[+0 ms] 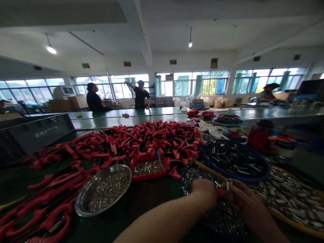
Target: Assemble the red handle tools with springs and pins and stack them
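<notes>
My left hand (204, 193) is closed and somewhat blurred, above a basin of small shiny metal parts (193, 175). A red piece (221, 193), mostly hidden by the fingers, shows at its front. Facing it, my right hand (249, 204) pinches a small metal part (228, 185) that looks like a coil spring, close to the red piece. Just beyond both hands, a wooden stick (211, 171) lies slantwise across the basin. More small metal parts (224, 221) show beneath the hands.
Red-and-black handled pieces (152, 140) are heaped on the bench. Nearer stand a metal bowl (80, 206) and a red tray (149, 177) of small parts. A blue basin (264, 173), flat metal pieces (291, 194) and a grey crate (32, 138) flank them. People (141, 96) are beyond.
</notes>
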`<control>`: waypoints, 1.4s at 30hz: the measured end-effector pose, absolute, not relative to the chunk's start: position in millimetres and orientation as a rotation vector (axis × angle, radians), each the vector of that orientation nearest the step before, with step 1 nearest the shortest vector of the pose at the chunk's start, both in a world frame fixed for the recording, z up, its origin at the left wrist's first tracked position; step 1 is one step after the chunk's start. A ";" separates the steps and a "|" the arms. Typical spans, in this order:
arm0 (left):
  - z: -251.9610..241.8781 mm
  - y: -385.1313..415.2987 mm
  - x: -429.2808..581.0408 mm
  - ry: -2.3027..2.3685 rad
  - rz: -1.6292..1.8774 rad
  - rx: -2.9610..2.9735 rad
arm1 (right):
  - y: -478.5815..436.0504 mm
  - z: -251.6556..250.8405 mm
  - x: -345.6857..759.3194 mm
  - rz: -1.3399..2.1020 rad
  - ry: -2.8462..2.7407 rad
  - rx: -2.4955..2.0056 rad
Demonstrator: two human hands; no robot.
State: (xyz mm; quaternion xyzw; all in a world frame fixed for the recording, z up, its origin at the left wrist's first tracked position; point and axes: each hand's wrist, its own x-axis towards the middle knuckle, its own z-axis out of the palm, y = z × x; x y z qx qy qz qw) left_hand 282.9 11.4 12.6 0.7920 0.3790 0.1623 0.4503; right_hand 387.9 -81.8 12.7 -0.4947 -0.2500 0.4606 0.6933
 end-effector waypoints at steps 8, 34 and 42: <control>24.5 28.6 242.2 0.881 0.401 1.473 | -85.8 13.7 373.8 0.997 -0.731 -1.211; 13.0 9.1 218.8 0.611 0.670 1.057 | -72.1 18.4 331.1 1.133 -0.514 -0.994; 14.8 13.9 213.0 0.519 0.548 1.075 | -70.0 20.9 338.2 1.159 -0.517 -0.972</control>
